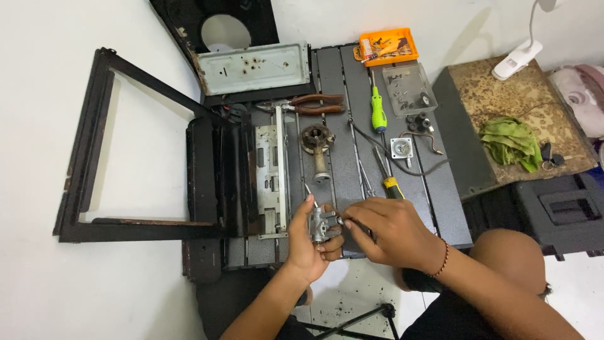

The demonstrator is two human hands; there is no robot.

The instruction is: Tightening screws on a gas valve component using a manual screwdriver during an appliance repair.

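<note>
My left hand [309, 242] grips a small grey metal valve body [321, 225] just above the near edge of a dark metal panel [340, 126]. A thin metal rod sticks up from the valve beside my thumb. My right hand [385, 228] is closed on a dark tool whose tip meets the right side of the valve; most of the tool is hidden in my fist. A beaded bracelet sits on my right wrist.
On the panel lie a rusty burner [318, 146], red-handled pliers [308, 104], a green screwdriver [378, 108], a yellow-handled screwdriver [387, 180], a clear tray of small parts [408, 88] and an orange bit case [386, 47]. A black frame [94, 151] lies left; a green rag [511, 142] right.
</note>
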